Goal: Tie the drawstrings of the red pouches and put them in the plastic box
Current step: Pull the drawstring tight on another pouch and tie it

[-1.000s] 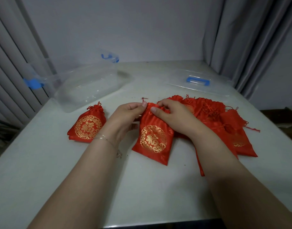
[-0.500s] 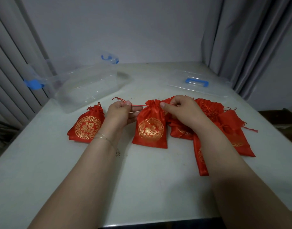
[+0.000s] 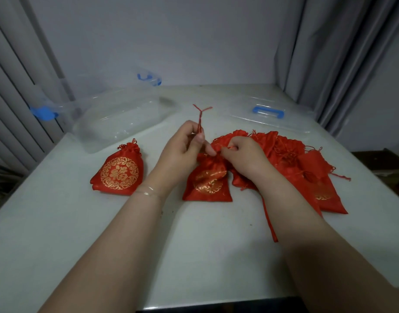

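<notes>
Head view: white table (image 3: pixel 103 233), items listed left to right.
Clear plastic box (image 3: pixel 117 118): far left corner, open, to receive pouches.
Tied red satin pouch (image 3: pixel 119 172): just in front of the box.
Left hand (image 3: pixel 182 150): pinches a red drawstring (image 3: pixel 199 116), raised to cinch.
Red gold-printed pouch (image 3: pixel 208 184): table centre, neck hidden by fingers.
Right hand (image 3: pixel 243 157): pinches the other cord; knot unclear.
Pile of red pouches (image 3: pixel 307 172): right edge, count indistinct.
</notes>
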Motion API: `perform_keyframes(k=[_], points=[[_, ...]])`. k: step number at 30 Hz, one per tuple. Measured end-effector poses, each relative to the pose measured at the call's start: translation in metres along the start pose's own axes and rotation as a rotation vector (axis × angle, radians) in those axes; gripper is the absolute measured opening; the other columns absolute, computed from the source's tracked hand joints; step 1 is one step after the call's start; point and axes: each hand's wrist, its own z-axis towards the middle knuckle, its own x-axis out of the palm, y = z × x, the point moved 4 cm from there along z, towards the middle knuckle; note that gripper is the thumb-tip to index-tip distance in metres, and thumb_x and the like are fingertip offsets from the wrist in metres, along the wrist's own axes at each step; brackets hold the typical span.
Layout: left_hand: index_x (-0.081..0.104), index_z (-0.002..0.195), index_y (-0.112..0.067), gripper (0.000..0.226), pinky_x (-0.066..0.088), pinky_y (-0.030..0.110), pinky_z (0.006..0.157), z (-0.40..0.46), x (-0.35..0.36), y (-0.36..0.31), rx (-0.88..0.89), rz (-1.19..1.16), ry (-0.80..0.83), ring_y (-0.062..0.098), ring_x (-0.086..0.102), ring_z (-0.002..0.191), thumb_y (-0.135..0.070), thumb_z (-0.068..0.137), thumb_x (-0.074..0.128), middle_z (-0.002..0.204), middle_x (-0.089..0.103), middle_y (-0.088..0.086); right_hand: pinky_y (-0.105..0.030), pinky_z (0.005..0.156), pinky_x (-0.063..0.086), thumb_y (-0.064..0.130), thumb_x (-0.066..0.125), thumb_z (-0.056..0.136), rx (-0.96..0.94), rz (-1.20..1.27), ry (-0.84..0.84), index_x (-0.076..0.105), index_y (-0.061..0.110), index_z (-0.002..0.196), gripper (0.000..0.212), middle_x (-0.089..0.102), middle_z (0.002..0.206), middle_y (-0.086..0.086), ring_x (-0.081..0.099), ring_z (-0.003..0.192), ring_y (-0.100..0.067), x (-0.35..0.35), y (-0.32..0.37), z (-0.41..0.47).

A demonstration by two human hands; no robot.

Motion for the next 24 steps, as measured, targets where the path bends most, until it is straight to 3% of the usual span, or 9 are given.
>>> perform_keyframes(k=[3, 5, 8, 11, 15, 20, 24], points=[[0.050, 0.081, -0.027, 0.015, 0.051, 0.035, 0.074, 0.001, -0.004, 0.007, 0.035, 0.359, 0.000, 0.012, 0.063, 0.069, -0.022, 0.095, 0.051, 0.068, 0.068, -0.009, -0.029, 0.054, 0.032, 0.024, 0.061, 0.084, -0.024, 0.013, 0.009, 0.041, 0.019, 0.059, 0.032, 0.043, 0.057, 0.005, 0.040, 0.055, -0.011, 0.001, 0.002, -0.003], [0.057, 0.080, -0.023, 0.011, 0.047, 0.027, 0.071, 0.003, -0.007, 0.009, 0.024, 0.476, -0.054, 0.005, 0.059, 0.067, -0.023, 0.091, 0.058, 0.066, 0.066, -0.010, -0.021, 0.052, 0.033, 0.026, 0.060, 0.086, -0.058, 0.057, 0.021, 0.047, 0.018, 0.063, 0.028, 0.044, 0.057, 0.007, 0.041, 0.054, -0.005, -0.001, 0.008, -0.006], [0.063, 0.079, -0.021, 0.007, 0.047, 0.027, 0.071, 0.006, -0.014, 0.018, -0.103, 0.440, -0.143, 0.009, 0.061, 0.070, -0.023, 0.086, 0.065, 0.067, 0.066, -0.009, -0.010, 0.050, 0.032, 0.026, 0.056, 0.091, -0.124, 0.096, 0.078, 0.057, 0.014, 0.075, 0.020, 0.045, 0.056, 0.011, 0.046, 0.050, 0.005, -0.001, 0.017, -0.012], [0.064, 0.074, -0.024, 0.010, 0.050, 0.031, 0.071, 0.007, -0.018, 0.026, -0.194, 0.360, -0.165, 0.012, 0.063, 0.069, -0.021, 0.081, 0.070, 0.067, 0.068, -0.006, -0.012, 0.058, 0.036, 0.025, 0.056, 0.092, -0.250, 0.158, 0.123, 0.060, 0.020, 0.079, 0.014, 0.055, 0.064, 0.014, 0.049, 0.058, 0.007, 0.003, 0.026, -0.016], [0.066, 0.067, -0.022, 0.016, 0.046, 0.026, 0.064, 0.006, -0.014, 0.025, -0.184, 0.329, -0.063, 0.006, 0.057, 0.059, -0.021, 0.083, 0.070, 0.065, 0.068, -0.007, -0.014, 0.067, 0.041, 0.021, 0.056, 0.092, -0.340, 0.214, 0.079, 0.061, 0.021, 0.083, 0.011, 0.060, 0.070, 0.018, 0.053, 0.068, 0.005, 0.003, 0.034, -0.019], [0.068, 0.072, -0.019, 0.011, 0.042, 0.023, 0.065, 0.005, -0.004, 0.022, -0.189, 0.334, 0.066, 0.004, 0.054, 0.062, -0.017, 0.082, 0.071, 0.069, 0.066, -0.004, -0.007, 0.066, 0.040, 0.017, 0.056, 0.093, -0.336, 0.286, 0.074, 0.064, 0.016, 0.083, 0.013, 0.064, 0.075, 0.014, 0.057, 0.070, 0.007, 0.003, 0.034, -0.020], [0.071, 0.077, -0.010, 0.005, 0.047, 0.029, 0.066, 0.002, -0.004, 0.021, -0.166, 0.331, 0.017, 0.009, 0.057, 0.067, -0.014, 0.078, 0.074, 0.072, 0.070, 0.006, -0.017, 0.064, 0.046, 0.019, 0.054, 0.095, -0.355, 0.400, 0.138, 0.064, 0.020, 0.076, 0.021, 0.067, 0.073, 0.008, 0.059, 0.066, 0.000, 0.008, 0.041, -0.026]])
